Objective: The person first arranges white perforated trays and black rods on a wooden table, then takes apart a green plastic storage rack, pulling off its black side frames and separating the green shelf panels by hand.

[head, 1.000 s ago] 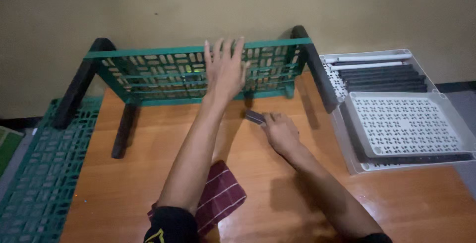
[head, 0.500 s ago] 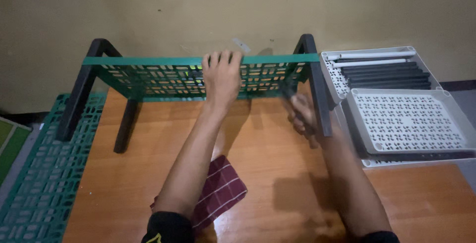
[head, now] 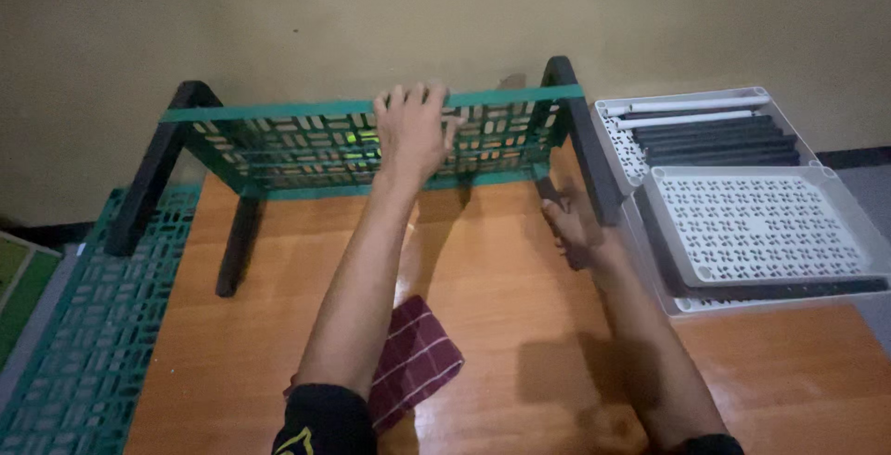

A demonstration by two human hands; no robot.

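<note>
On the wooden table (head: pixel 501 325), a green lattice shelf panel (head: pixel 306 144) stands on edge against the wall, black legs (head: pixel 580 135) fitted at its ends. Left hand (head: pixel 413 130) rests on the panel's top edge, fingers (head: pixel 408 98) curled over the rim and gripping it. Right hand (head: pixel 575 228) sits low by the panel's right leg, in shadow; whether its fingers are closed on anything cannot be told. Below the panel, a maroon checked cloth (head: pixel 413 362) lies partly hidden under the left forearm. Right of the panel, white perforated trays (head: pixel 761 228) are stacked with black rods (head: pixel 715 135). Left of it, another green lattice panel (head: pixel 65 344) is cut off by the frame.
</note>
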